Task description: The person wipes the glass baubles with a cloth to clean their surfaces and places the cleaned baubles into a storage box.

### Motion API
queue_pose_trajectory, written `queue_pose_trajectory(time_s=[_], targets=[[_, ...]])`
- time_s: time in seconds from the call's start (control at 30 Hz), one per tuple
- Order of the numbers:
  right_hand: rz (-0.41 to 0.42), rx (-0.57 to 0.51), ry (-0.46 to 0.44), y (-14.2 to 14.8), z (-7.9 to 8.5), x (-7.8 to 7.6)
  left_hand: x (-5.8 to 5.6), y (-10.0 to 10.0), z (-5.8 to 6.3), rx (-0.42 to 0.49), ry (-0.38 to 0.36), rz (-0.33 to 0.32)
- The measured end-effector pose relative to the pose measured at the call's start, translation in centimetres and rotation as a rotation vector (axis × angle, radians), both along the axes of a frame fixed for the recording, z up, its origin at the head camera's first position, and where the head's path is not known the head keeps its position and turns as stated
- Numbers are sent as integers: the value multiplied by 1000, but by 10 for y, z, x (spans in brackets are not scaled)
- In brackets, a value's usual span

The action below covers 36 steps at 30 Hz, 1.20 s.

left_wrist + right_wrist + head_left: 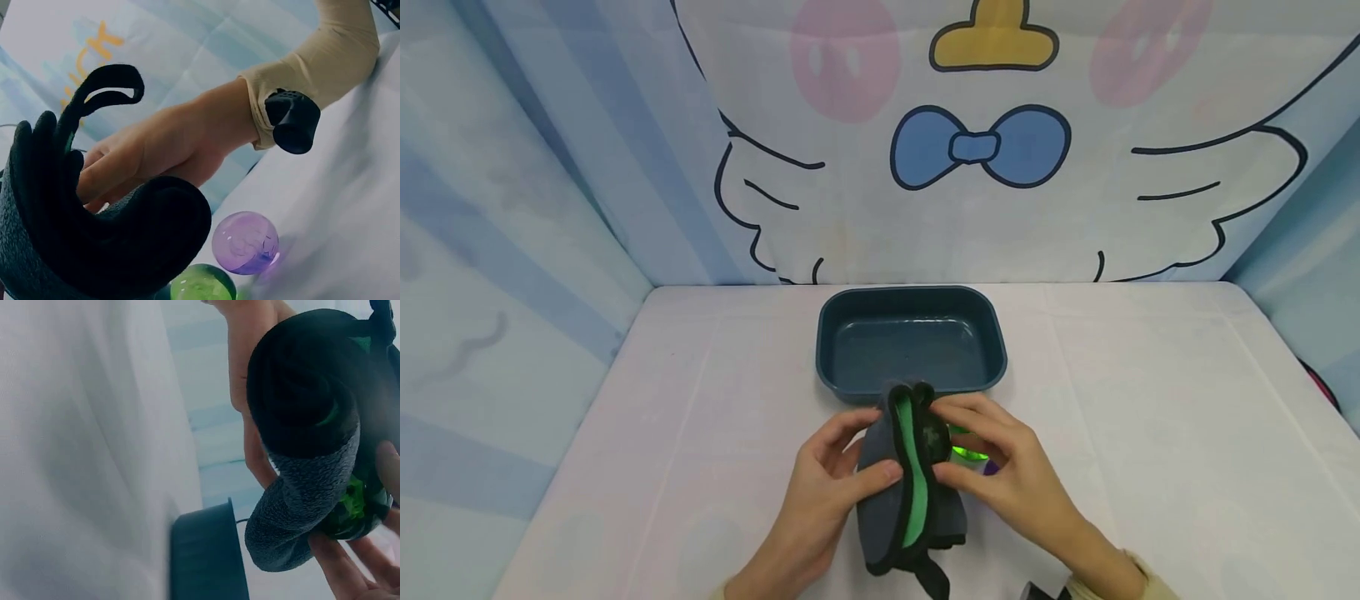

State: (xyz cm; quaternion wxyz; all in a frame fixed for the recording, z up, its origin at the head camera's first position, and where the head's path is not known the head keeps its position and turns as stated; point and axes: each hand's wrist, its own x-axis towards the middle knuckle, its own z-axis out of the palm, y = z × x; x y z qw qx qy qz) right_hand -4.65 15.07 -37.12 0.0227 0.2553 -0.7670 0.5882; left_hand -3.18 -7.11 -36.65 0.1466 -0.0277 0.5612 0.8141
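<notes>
A grey-blue terry cloth (pixel 875 492) with black edging, green lining and a strap loop (pixel 112 78) is folded upright between my hands, low over the table. My left hand (pixel 838 471) grips its left side, thumb in front and fingers behind. On the other side, my right hand (pixel 1000 446) holds a dark, see-through green ball (pixel 936 438) against the cloth. In the right wrist view that ball (pixel 356 515) sits between the fingers and the cloth. Just beyond the right hand lie a bright green ball (pixel 203 286) and a purple ball (pixel 245 242).
A dark blue rectangular basin (pixel 913 387) stands on the white table, right behind the cloth. Fabric with a cartoon print (pixel 977 225) hangs at the table's back, and curtains line both sides. A small black device (pixel 294 122) is worn on the right wrist.
</notes>
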Motion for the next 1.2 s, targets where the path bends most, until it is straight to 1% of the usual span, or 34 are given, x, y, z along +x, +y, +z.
queue_pose_trajectory(time_s=[0.07,0.17,0.27,0.37,0.47,0.57,0.63,0.7,0.73,0.77,0.87,1.03,1.13,1.2], targets=[[32,7,54,1,2,0,0,0,0,-7,0,7],[70,55,112,5,5,-1,0,-1,1,-12,2,10],[86,88,132,7,6,-2,0,-1,1,-14,-7,7],[103,60,132,7,6,-3,0,-1,1,-8,-23,0],[121,5,73,8,5,-4,1,0,1,-11,-18,-6],[132,-48,-83,10,5,-5,2,1,1,-18,11,-7],[130,-62,-185,11,5,-5,2,1,0,-17,24,-7],[111,-55,-251,11,5,-5,1,2,0,-20,23,-4],[101,-49,-260,10,5,-5,1,2,0,-23,18,-4],[90,-40,-261,10,5,-4,0,1,0,-26,13,-5],[46,-11,-221,7,5,-3,-1,1,1,-33,-3,-3],[-25,12,-167,2,7,2,0,-1,2,-27,7,-3],[-42,14,-120,1,7,3,0,-1,0,-17,4,10],[-30,16,-77,0,8,3,0,0,-1,-6,-2,16]])
